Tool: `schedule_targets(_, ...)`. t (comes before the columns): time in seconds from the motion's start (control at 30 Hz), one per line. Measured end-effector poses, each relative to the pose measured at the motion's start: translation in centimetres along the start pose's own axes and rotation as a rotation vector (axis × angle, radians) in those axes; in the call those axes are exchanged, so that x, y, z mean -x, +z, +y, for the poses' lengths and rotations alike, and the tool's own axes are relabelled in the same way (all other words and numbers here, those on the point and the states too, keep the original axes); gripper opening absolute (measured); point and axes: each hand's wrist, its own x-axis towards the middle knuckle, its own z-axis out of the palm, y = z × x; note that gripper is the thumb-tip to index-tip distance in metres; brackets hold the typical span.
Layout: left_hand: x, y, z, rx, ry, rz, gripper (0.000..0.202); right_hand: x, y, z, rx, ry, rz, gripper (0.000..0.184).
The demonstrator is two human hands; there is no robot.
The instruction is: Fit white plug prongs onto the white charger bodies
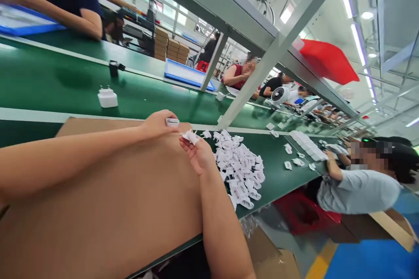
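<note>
Mid-frame, left hand (157, 123) pinches white case (172, 122), long axis roughly level; right hand (200, 157) grips white plastic piece (190, 137) just below-right of it, nearer the white pile (240, 168) on green tabletop (276, 176).

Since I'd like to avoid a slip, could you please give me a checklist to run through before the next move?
1. Left hand holding a white piece: ok.
2. Right hand holding at least one white part: ok.
3. Loose pile beside the right hand: ok.
4. White plug block on the green belt, pins up: ok.
5. Fine flaws on the white piece: cannot tell, too small.
</note>
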Motion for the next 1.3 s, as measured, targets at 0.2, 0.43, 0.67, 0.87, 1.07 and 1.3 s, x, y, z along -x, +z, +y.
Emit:
schedule_targets(0.2,7.0,0.9,-1.2,-0.073,0.101,-0.193,0.056,0.4,-0.2,-0.6,0.008,0.078,0.025,0.023)
schedule_targets(0.43,9.4,0.2,-2.2,0.001,0.144,-0.249,0.051,1.4,0.3,1.2,0.568,-0.256,0.064,0.032)
schedule_targets(0.67,9.0,0.8,-2.6,0.102,0.103,-0.274,0.039,2.9,1.6,2.0,0.654,-0.263,-0.001,0.022)
schedule_targets(0.87,9.5,0.2,-2.6,0.194,0.171,-0.303,0.052,2.6,0.6,1.8,0.623,-0.151,-0.029,0.03)
schedule_targets(1.07,10.7,0.0,-2.1,-0.001,0.143,-0.28,0.102,3.4,0.5,1.5,0.649,-0.093,-0.02,0.033)
schedule_targets(1.3,10.0,-0.4,-1.6,0.126,0.221,-0.389,0.05,2.8,0.6,1.3,0.608,-0.246,0.062,0.029)
